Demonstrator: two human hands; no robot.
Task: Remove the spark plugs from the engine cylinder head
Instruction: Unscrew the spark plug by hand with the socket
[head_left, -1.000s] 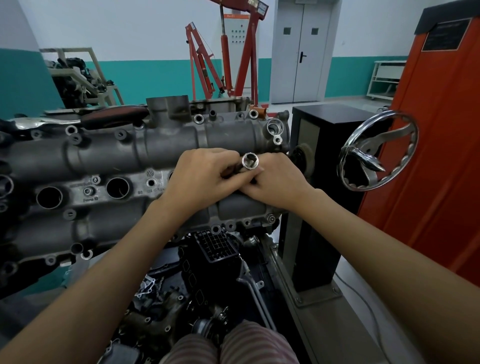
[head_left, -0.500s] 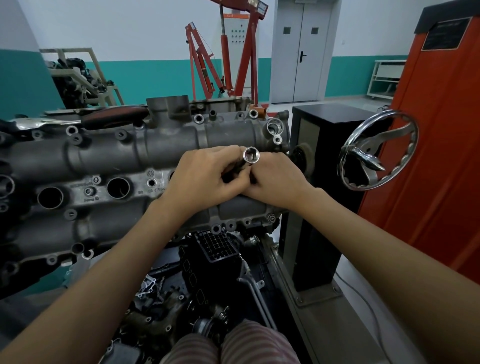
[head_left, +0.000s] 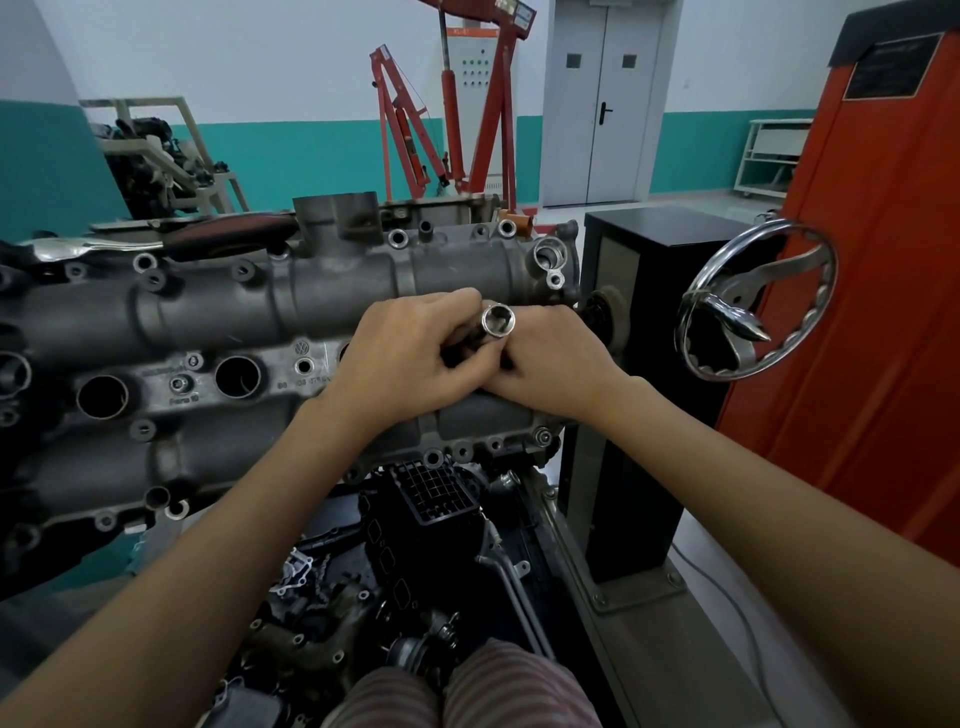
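Both hands are in tight over the right end of the cylinder head (head_left: 270, 312), and between them sits a chrome socket (head_left: 497, 323), its open hex mouth tipped up toward the camera. The left hand (head_left: 410, 358) has its fingers curled round the socket's dark shank just below that bright rim; the right hand (head_left: 550, 364) is pressed in against it from the other side, fingers tucked under and curled toward the same tool, though exactly what they pinch is hidden behind the left hand's knuckles. No spark plug shows itself: the well under the hands is covered. Further left along the head, two round plug wells (head_left: 238, 375) gape dark and open in the middle band of the casting, a third bore just at the frame's left edge. On top of the head, toward the back left, a ratchet handle (head_left: 171, 240) with a dark red grip lies flat. To the right, a chrome handwheel (head_left: 753, 299) stands on the black stand (head_left: 639, 364), well apart from the hands, with an orange cabinet (head_left: 883, 312) behind it. Below the head, black engine parts and a gridded intake piece (head_left: 434, 488) crowd the lower frame, striped trouser knees at the bottom edge. A red engine hoist (head_left: 452, 119) stands by the far wall.
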